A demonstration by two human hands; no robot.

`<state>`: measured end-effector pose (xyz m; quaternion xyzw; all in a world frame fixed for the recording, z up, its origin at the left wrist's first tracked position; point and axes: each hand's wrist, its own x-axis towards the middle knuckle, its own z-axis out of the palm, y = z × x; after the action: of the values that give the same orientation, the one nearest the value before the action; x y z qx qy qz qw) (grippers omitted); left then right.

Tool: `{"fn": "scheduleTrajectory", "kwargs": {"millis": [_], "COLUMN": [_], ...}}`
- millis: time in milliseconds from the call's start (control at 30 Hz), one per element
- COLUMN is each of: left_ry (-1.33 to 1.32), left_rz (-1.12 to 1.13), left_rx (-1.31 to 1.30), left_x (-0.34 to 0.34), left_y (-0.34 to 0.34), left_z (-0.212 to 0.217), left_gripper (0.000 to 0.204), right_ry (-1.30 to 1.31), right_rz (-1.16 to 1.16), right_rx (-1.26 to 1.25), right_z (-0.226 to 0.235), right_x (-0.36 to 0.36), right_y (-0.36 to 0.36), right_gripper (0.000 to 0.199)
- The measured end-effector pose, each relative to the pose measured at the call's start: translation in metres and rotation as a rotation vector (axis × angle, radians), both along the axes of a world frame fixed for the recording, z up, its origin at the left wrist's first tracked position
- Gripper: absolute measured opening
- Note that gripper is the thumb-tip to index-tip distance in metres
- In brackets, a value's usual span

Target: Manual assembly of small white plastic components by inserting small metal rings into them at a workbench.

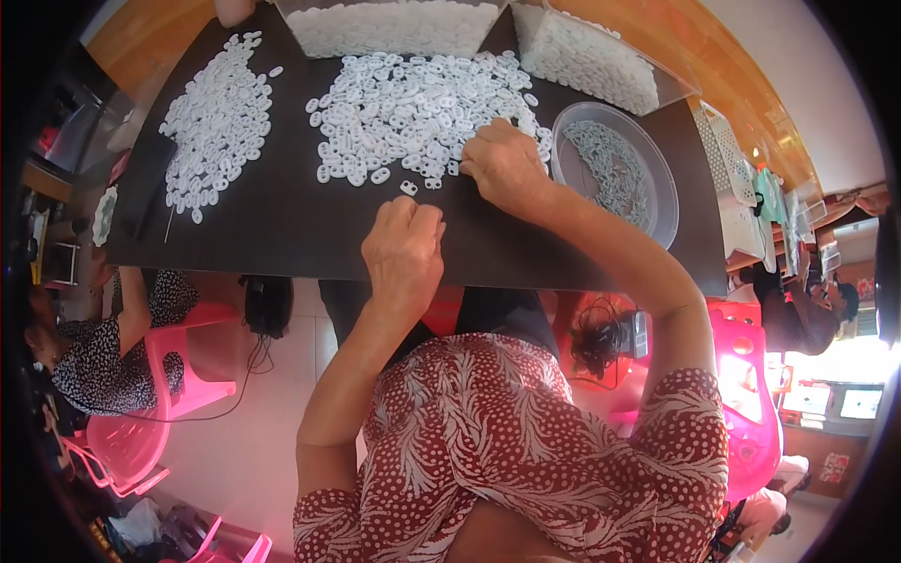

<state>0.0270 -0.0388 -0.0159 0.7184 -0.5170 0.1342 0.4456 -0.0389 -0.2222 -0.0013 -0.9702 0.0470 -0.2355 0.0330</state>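
Observation:
Near the table's front edge, my left hand [404,242] is closed, its fingers curled under; whatever they hold is hidden. Just beyond its knuckles lies one small white oval piece with two holes [409,188]. My right hand [508,165] reaches to the near right edge of a wide pile of white oval pieces [413,103]. Its fingers are bent and pressed together over the pile, and the fingertips are out of sight. To the right of that hand stands a round clear tub [668,202] with small grey metal parts [605,159] in it.
A second heap of white pieces [221,117] spreads over the dark table [291,220] at the left, beside a thin metal tool [169,225]. Two clear bins [394,33] [587,61] of white pieces stand at the back. Another person [103,361] sits at the left.

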Motion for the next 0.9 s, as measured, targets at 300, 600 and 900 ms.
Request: {"fn": "scheduleTrajectory", "kwargs": {"millis": [300, 600, 900], "left_ry": [0.672, 1.472, 1.466], "left_rz": [-0.085, -0.250, -0.271], "left_rx": [-0.161, -0.365, -0.373], "left_x": [-0.006, 0.006, -0.004], "left_y": [0.018, 0.031, 0.036], "left_z": [0.010, 0.020, 0.025], "left_gripper": [0.010, 0.010, 0.010], "right_ry": [0.052, -0.077, 0.053], "right_rz": [-0.052, 0.045, 0.153], "right_rx": [0.017, 0.353, 1.003], "right_z": [-0.001, 0.025, 0.049], "right_x": [0.004, -0.015, -0.028], "right_y": [0.005, 0.038, 0.073], "right_gripper": [0.006, 0.010, 0.010]}}
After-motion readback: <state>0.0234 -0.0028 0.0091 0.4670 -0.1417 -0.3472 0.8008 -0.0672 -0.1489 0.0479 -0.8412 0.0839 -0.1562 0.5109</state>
